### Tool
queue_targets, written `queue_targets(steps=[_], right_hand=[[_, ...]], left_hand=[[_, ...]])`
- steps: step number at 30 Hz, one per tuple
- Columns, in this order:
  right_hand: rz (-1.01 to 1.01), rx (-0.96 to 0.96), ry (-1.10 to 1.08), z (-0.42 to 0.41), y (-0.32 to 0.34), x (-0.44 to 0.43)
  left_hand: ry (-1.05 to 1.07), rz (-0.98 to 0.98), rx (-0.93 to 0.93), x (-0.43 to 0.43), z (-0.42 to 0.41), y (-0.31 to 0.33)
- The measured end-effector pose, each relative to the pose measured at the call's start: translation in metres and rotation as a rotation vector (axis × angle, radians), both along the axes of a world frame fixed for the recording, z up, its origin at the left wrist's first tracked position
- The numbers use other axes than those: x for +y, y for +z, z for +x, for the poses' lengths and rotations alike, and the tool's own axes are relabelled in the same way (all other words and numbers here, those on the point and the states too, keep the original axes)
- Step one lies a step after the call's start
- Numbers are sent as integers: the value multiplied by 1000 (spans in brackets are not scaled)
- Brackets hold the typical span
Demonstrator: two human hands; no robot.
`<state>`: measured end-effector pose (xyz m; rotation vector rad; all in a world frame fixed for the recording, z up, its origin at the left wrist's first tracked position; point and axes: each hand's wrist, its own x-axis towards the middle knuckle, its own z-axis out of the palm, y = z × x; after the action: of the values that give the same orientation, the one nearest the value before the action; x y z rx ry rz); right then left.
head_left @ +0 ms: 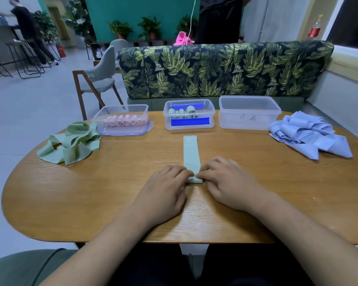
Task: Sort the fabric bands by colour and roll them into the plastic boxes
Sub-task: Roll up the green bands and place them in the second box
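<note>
On the table (112, 193), head view, centre: a green band (191, 153) is laid flat, pointing away twd the middle box (212, 117), w/ its near end turned over into a small tight roll. That roll is pinched from both sides by the left hand (165, 188) and right hand (229, 182), fingers curled onto it; nothing else is held. A few green rolls (181, 110) are seen in the middle box, pink rolls (124, 120) in the left box (146, 112); the right box (249, 118) is seen empty. A green pile (70, 143) is heaped far left, a blue pile (310, 137) far right.

Risks, as judged:
- If one side is pressed harder, the roll prob. gets skewed and cone-shaped, so it sits badly in the box.
- If the core is started loose, it may be sprung open once let go.
- The green pile is lying just beside the pink box, so a band could be dropped in the wrong box.
</note>
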<state>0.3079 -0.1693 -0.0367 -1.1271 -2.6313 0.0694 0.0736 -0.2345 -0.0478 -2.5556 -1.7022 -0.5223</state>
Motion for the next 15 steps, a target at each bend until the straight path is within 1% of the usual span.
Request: queue_targets(steps=[2,5,7,10,13,15], right_hand=[[-38,7,-5,-1,1,5],[-64,56,-8,-1,-6,4],[-46,99,-15,1,-12,2],[14,215,-5,2,-18,0],[27,206,40,0,-19,-3],[27,211,44,-2,-19,-2]], left_hand=[[-20,26,2,5,2,0],[-20,34,-79,16,1,0],[-28,28,-119,21,0,0],[-43,29,-176,26,-3,-2],[-31,15,-262,26,-4,-6],[26,-6,-379,27,-6,-7]])
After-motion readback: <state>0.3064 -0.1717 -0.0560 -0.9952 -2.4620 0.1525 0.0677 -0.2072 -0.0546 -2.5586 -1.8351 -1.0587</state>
